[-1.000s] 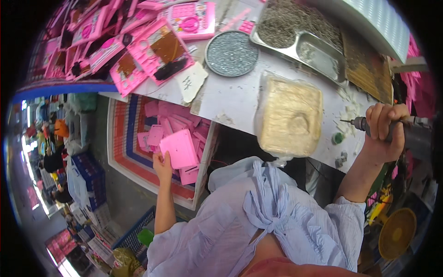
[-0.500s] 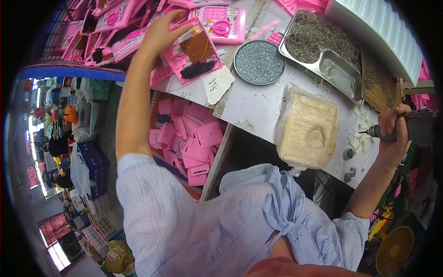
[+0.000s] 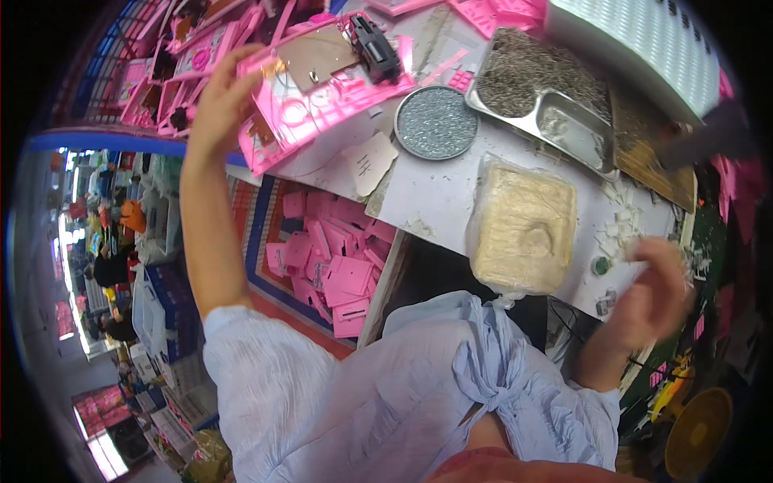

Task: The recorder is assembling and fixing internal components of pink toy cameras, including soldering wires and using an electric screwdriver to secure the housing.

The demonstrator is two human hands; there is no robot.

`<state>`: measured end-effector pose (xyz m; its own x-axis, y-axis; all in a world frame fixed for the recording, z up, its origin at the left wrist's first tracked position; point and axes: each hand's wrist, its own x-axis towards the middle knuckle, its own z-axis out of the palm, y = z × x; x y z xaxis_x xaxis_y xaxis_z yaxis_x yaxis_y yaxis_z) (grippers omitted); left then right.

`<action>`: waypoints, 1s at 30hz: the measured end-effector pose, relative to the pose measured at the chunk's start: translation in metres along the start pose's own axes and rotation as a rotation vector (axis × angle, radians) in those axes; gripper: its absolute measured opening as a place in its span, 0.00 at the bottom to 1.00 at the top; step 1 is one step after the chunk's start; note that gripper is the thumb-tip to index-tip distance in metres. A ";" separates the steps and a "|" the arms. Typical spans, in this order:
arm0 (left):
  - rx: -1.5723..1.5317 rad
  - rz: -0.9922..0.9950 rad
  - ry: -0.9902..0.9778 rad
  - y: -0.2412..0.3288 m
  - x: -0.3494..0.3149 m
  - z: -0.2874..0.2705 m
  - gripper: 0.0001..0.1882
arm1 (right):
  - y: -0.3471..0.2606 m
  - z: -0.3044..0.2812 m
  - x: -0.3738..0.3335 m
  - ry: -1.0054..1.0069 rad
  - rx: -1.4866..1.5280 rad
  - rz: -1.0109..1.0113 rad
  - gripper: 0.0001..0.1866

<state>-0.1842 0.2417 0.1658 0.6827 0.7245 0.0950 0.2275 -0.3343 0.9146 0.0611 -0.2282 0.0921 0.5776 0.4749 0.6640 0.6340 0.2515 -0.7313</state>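
My left hand (image 3: 221,105) grips the left end of a pink plastic toy casing (image 3: 322,109), which is tilted over the table's far left. Inside the casing lie a brown board (image 3: 316,60), thin wires and a black part (image 3: 374,50) at its far right end. My right hand (image 3: 644,298) is smeared by motion near the table's right edge, its fingers blurred. Beyond it an electric screwdriver (image 3: 708,137), also blurred, is apart from the hand. A plastic-wrapped cream block (image 3: 525,229) sits on the table between my hands.
A round tin (image 3: 436,122) of small metal pieces stands beside a steel tray (image 3: 503,121) of screws. White bits (image 3: 624,217) are scattered at right. Pink casings fill a blue-rimmed crate (image 3: 121,138) at far left; pink panels (image 3: 338,266) lie in a bin below.
My left hand has taken hold of the pink casing, now raised and turned. My right hand has let go of the screwdriver and moved nearer; the screwdriver has moved farther away.
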 end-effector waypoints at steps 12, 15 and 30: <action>-0.444 -0.325 -0.272 0.009 -0.194 0.211 0.30 | 0.041 0.062 -0.037 -0.255 0.935 0.991 0.22; 0.439 0.014 -0.358 0.024 -0.190 0.200 0.29 | 0.050 0.027 -0.039 -0.337 0.787 1.083 0.20; 0.555 0.805 -0.455 -0.035 -0.122 0.313 0.29 | 0.093 0.019 -0.045 -0.444 -0.752 0.290 0.18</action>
<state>-0.0580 -0.0232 -0.0005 0.9403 -0.0844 0.3297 -0.1991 -0.9221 0.3319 0.0844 -0.2098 -0.0086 0.6141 0.7532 0.2356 0.7525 -0.4689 -0.4624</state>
